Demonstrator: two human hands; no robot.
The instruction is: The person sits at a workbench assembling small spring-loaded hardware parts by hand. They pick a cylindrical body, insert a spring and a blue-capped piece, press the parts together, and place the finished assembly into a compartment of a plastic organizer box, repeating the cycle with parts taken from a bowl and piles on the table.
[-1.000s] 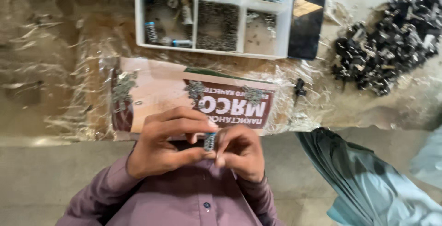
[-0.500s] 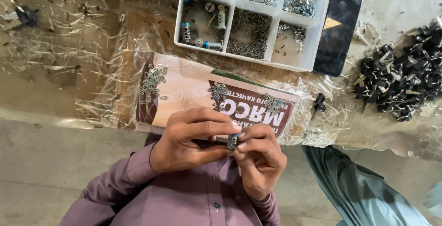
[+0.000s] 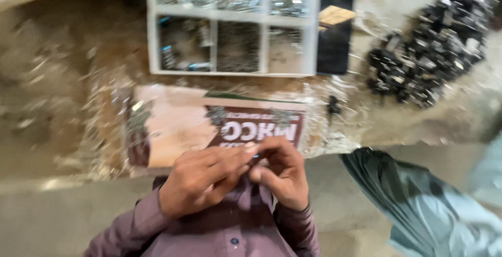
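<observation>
Hands meet close to the chest at the near edge of the workbench, fingertips pressed together around something small. The left hand is curled, its fingers reaching across to the right hand, whose fingers bend inward to meet them. A sliver of a small part shows between the fingertips, but motion blur hides its shape, and I cannot tell which hand actually pinches it or how tightly. Purple sleeves and a buttoned shirt front fill the bottom of the view. Just beyond the hands, a flat printed carton, pink and dark red, lies on crinkled clear plastic sheet at the near edge of the workbench. Farther back sits a white compartment tray with small metal pieces in its sections. A black flat object stands just beside the tray's right wall. Toward the far right corner lies a heap of dark small parts, and one stray dark part rests near the carton's right end. A grey-green plastic bag hangs off the near edge at right.
</observation>
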